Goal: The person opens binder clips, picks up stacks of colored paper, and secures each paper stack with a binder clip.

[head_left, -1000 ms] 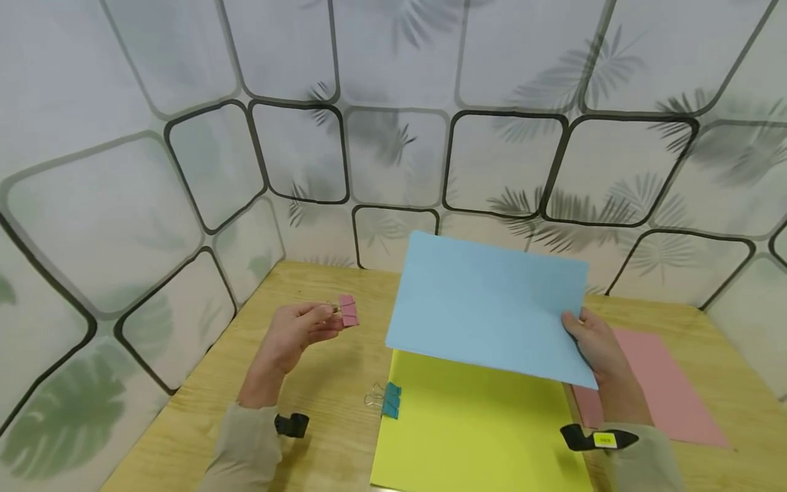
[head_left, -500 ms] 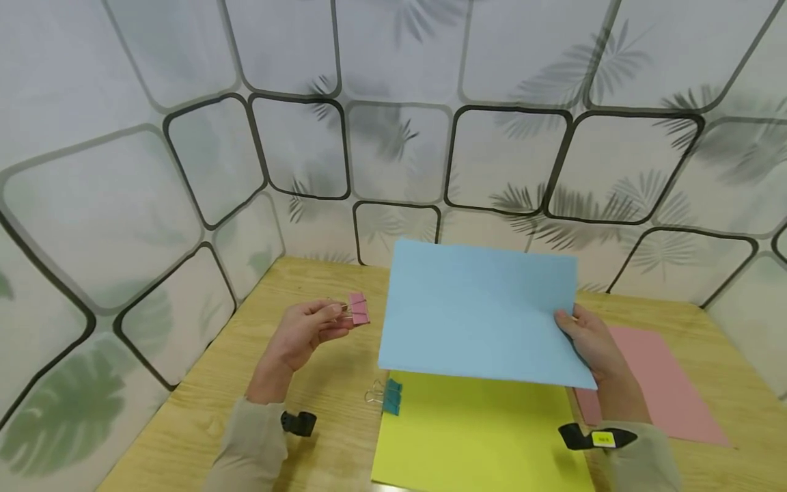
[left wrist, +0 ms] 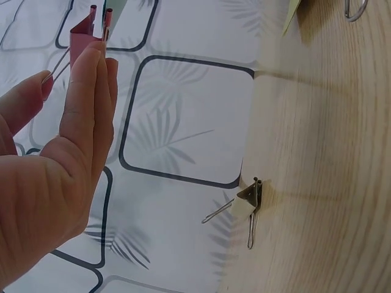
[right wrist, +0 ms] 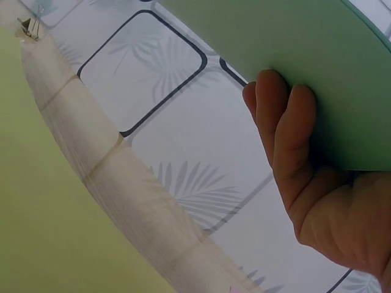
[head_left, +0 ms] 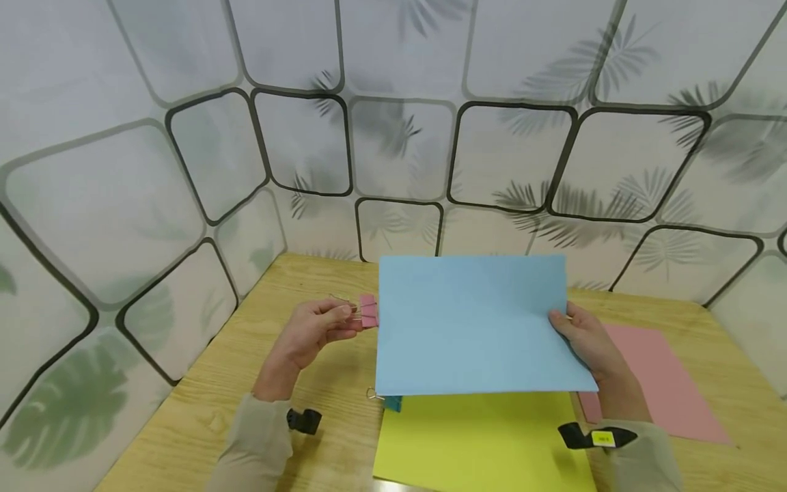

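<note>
My left hand [head_left: 316, 328] pinches a pink binder clip [head_left: 369, 311] by its wire handles. The clip's mouth meets the left edge of a light blue sheet of paper [head_left: 470, 324]; the left wrist view shows its two lips apart, at the sheet's edge. My right hand [head_left: 587, 338] grips the blue sheet by its right edge, thumb on top and fingers beneath, holding it above the table. Its underside looks green in the right wrist view. Below lies a yellow sheet [head_left: 479, 444], with a teal binder clip [head_left: 392, 403] on its left edge, partly covered by the blue sheet.
A pink sheet [head_left: 664, 389] lies on the wooden table [head_left: 332, 417] at the right. Toward the back, a pale binder clip [left wrist: 245, 204] stands on the table, hidden from the head view. A patterned backdrop [head_left: 399, 150] rises behind and at the left.
The blue sheet has levelled out and come left and lower, partly covering the teal clip. My left hand has moved right, bringing the pink binder clip to the sheet's edge.
</note>
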Action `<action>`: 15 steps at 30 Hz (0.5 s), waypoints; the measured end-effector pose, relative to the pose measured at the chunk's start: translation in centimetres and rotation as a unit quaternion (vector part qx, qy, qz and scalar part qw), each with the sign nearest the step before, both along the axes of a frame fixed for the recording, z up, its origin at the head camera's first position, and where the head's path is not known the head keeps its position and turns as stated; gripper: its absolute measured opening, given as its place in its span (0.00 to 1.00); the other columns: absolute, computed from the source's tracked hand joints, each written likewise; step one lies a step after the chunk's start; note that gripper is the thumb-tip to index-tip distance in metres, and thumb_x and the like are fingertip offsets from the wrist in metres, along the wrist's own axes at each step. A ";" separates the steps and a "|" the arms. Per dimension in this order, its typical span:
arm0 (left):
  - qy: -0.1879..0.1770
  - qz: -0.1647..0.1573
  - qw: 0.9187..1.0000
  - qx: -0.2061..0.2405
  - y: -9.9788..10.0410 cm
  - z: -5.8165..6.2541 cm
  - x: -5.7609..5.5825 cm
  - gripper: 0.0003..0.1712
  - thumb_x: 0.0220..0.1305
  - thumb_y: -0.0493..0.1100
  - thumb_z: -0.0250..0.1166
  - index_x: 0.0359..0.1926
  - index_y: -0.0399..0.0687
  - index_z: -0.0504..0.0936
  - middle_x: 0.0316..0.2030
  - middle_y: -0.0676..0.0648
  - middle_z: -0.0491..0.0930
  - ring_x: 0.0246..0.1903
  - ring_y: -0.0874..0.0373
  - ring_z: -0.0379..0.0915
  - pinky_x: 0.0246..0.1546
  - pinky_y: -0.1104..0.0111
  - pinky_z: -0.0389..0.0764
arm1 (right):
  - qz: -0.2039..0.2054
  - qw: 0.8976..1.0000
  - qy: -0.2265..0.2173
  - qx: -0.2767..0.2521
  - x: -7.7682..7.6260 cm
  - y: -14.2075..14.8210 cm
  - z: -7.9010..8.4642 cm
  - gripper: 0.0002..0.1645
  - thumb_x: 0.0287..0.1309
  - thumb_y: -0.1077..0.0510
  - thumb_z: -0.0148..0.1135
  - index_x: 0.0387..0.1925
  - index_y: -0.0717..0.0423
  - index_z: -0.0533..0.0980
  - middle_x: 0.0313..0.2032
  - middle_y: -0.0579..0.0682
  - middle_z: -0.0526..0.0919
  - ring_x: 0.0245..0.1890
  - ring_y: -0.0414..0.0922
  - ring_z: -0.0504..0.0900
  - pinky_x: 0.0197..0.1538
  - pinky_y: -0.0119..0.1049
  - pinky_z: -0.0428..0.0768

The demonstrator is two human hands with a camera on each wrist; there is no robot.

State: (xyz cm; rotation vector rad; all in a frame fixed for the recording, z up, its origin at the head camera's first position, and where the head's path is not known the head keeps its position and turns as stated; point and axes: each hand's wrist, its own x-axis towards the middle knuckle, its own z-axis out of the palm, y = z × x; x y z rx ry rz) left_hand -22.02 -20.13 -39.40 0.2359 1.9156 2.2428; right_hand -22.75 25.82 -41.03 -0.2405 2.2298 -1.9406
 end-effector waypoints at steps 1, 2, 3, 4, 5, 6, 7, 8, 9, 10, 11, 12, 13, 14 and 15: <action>0.000 -0.004 1.000 -0.002 0.0 0.0 0.0 0.13 0.72 0.33 0.58 0.49 0.24 0.79 0.38 0.47 0.82 0.37 0.58 0.86 0.41 0.67 0.84 | 0.001 1.000 0.001 -0.001 0.0 0.0 0.0 0.44 0.78 0.48 0.42 0.76 0.68 0.35 0.35 0.36 0.86 0.29 0.42 0.88 0.32 0.39 0.86; -0.001 -0.006 1.000 -0.004 0.1 -0.1 0.0 0.14 0.72 0.33 0.57 0.49 0.23 0.78 0.39 0.46 0.82 0.37 0.58 0.86 0.41 0.67 0.84 | 0.002 1.000 0.000 -0.003 0.0 -0.1 0.0 0.44 0.78 0.48 0.43 0.76 0.68 0.35 0.35 0.36 0.86 0.29 0.42 0.88 0.32 0.39 0.86; 0.001 -0.011 1.000 -0.006 0.1 -0.1 0.0 0.15 0.72 0.33 0.57 0.51 0.21 0.76 0.39 0.46 0.82 0.37 0.58 0.86 0.42 0.68 0.84 | 0.002 1.000 0.000 -0.004 0.1 -0.1 0.0 0.44 0.78 0.48 0.43 0.76 0.68 0.35 0.35 0.36 0.86 0.29 0.42 0.88 0.32 0.39 0.86; 0.000 -0.014 1.000 -0.009 0.1 -0.1 0.0 0.16 0.72 0.33 0.57 0.52 0.20 0.75 0.39 0.46 0.82 0.37 0.58 0.86 0.42 0.68 0.84 | 0.002 1.000 0.000 -0.005 0.1 -0.1 0.0 0.44 0.77 0.48 0.43 0.76 0.68 0.35 0.35 0.36 0.86 0.29 0.42 0.88 0.32 0.39 0.86; -0.001 -0.015 1.000 -0.011 0.2 -0.1 0.0 0.17 0.72 0.33 0.57 0.53 0.19 0.74 0.40 0.45 0.82 0.38 0.58 0.86 0.42 0.68 0.84 | 0.003 1.000 0.000 -0.007 0.1 -0.1 0.0 0.44 0.78 0.48 0.43 0.76 0.68 0.35 0.34 0.36 0.86 0.29 0.42 0.88 0.32 0.39 0.86; -0.002 -0.015 1.000 -0.011 0.3 -0.1 0.0 0.18 0.72 0.33 0.57 0.53 0.18 0.74 0.40 0.45 0.82 0.37 0.58 0.86 0.42 0.68 0.84 | 0.003 1.000 0.000 -0.008 0.1 -0.1 0.0 0.44 0.78 0.48 0.43 0.76 0.69 0.35 0.34 0.36 0.86 0.28 0.42 0.88 0.32 0.39 0.85; -0.002 -0.018 1.000 -0.014 0.3 -0.1 0.0 0.18 0.72 0.33 0.57 0.54 0.17 0.73 0.39 0.45 0.83 0.37 0.58 0.86 0.42 0.68 0.84 | 0.002 1.000 0.000 -0.008 0.1 -0.1 0.0 0.44 0.78 0.49 0.43 0.76 0.69 0.35 0.34 0.37 0.86 0.28 0.42 0.88 0.32 0.39 0.85; -0.003 -0.017 1.000 -0.014 0.4 -0.1 0.0 0.18 0.72 0.33 0.57 0.54 0.17 0.73 0.39 0.45 0.83 0.37 0.58 0.86 0.42 0.68 0.84 | 0.001 1.000 0.000 -0.008 0.1 -0.2 0.1 0.44 0.78 0.48 0.43 0.76 0.69 0.35 0.34 0.37 0.86 0.28 0.42 0.88 0.32 0.39 0.85; -0.005 -0.017 1.000 -0.015 0.4 -0.2 0.0 0.19 0.72 0.33 0.57 0.54 0.17 0.73 0.39 0.45 0.83 0.37 0.58 0.86 0.41 0.67 0.84 | 0.001 1.000 -0.001 -0.008 0.1 -0.2 0.1 0.44 0.78 0.48 0.43 0.76 0.69 0.36 0.34 0.36 0.86 0.28 0.42 0.88 0.32 0.39 0.85; -0.009 -0.015 1.000 -0.016 0.5 -0.2 0.0 0.19 0.72 0.32 0.57 0.54 0.17 0.72 0.38 0.45 0.83 0.37 0.58 0.86 0.41 0.67 0.84 | 0.000 1.000 -0.001 -0.007 0.1 -0.2 0.1 0.44 0.78 0.48 0.43 0.76 0.70 0.36 0.34 0.36 0.86 0.28 0.42 0.88 0.32 0.39 0.85; -0.009 -0.017 1.000 -0.017 0.6 -0.2 0.0 0.19 0.72 0.33 0.57 0.55 0.17 0.72 0.38 0.45 0.83 0.36 0.58 0.86 0.41 0.67 0.84 | 0.000 1.000 -0.001 -0.005 0.1 -0.2 0.1 0.44 0.78 0.48 0.43 0.76 0.70 0.36 0.34 0.36 0.86 0.28 0.42 0.88 0.32 0.39 0.86; -0.010 -0.018 1.000 -0.016 0.6 -0.2 0.0 0.19 0.71 0.32 0.57 0.55 0.17 0.72 0.38 0.45 0.84 0.36 0.58 0.86 0.40 0.67 0.85 | -0.002 1.000 -0.003 -0.003 0.1 -0.2 0.1 0.44 0.77 0.48 0.43 0.76 0.69 0.36 0.34 0.36 0.86 0.29 0.42 0.88 0.32 0.39 0.86; -0.012 -0.018 1.000 -0.018 0.6 -0.2 0.1 0.20 0.71 0.33 0.57 0.55 0.16 0.72 0.38 0.45 0.84 0.36 0.58 0.86 0.40 0.67 0.85 | -0.003 1.000 -0.004 -0.001 0.0 -0.2 0.1 0.44 0.77 0.48 0.43 0.76 0.69 0.36 0.34 0.36 0.86 0.29 0.42 0.88 0.32 0.39 0.86; -0.015 -0.019 1.000 -0.017 0.7 -0.3 0.1 0.20 0.71 0.32 0.57 0.56 0.16 0.71 0.38 0.45 0.83 0.36 0.58 0.86 0.40 0.67 0.85 | -0.003 1.000 -0.004 0.000 0.0 -0.2 0.1 0.44 0.77 0.48 0.43 0.76 0.69 0.36 0.34 0.36 0.86 0.29 0.42 0.88 0.32 0.39 0.86; -0.015 -0.021 0.999 -0.019 0.7 -0.3 0.1 0.21 0.71 0.33 0.57 0.56 0.15 0.70 0.38 0.45 0.83 0.36 0.58 0.85 0.40 0.67 0.85 | -0.003 1.000 -0.004 0.002 0.0 -0.2 0.1 0.44 0.77 0.48 0.43 0.76 0.68 0.36 0.34 0.36 0.86 0.29 0.42 0.88 0.32 0.39 0.86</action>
